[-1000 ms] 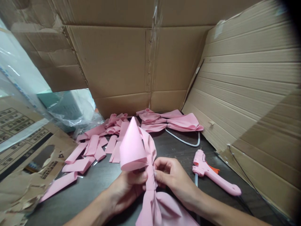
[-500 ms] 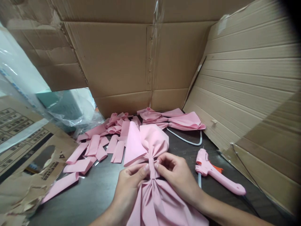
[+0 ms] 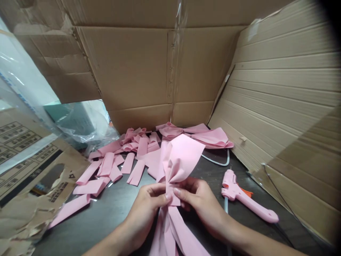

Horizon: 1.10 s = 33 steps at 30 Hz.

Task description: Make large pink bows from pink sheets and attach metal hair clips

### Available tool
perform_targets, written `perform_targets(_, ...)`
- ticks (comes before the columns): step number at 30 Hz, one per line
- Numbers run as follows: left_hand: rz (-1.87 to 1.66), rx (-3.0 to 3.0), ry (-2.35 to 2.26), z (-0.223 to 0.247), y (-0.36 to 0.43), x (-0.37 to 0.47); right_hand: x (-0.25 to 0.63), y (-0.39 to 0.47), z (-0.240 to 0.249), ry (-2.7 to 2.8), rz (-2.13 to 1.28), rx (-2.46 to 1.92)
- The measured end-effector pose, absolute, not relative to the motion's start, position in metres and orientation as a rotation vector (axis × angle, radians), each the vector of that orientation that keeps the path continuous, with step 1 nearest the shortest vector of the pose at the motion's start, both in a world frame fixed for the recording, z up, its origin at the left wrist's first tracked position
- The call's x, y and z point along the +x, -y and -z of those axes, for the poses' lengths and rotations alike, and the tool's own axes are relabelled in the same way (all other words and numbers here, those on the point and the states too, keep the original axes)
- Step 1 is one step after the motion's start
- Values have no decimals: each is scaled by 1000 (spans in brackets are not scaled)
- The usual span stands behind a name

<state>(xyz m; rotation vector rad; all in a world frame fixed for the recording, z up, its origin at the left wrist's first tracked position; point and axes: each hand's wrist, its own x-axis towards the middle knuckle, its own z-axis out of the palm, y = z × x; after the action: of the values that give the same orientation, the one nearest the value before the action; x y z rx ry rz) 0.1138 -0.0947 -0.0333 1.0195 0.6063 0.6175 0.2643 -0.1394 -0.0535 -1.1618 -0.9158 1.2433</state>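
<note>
Pink fabric bow: is standing on end between the two hands above the worktop, its upper loop flaring open and its lower folds hanging toward the wearer.
Pink band: is circling the gathered middle.
Left hand: is pinching the band's left side, thumb on the near face, the other fingers curling behind.
Right hand: is pressing its thumb on the band's right side, the other fingers partly hidden behind the bow.
Pink glue gun: is lying right of the right hand, a pale glue stick showing at its rear.
Loose pink strips: are lying scattered at the left and back.
Gathered pink pieces: are resting behind the bow, near a white cord.
Cardboard: is rising behind everything.
</note>
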Motion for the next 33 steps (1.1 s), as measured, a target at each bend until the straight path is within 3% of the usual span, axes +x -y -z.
perform_targets(24, -560, 1177, -661, 42, 89, 104, 264, 151, 52, 1553, -533, -1188)
perform_targets(33, -590, 1176, -705, 46, 90, 106, 264, 144, 55, 1454, -782, -1279)
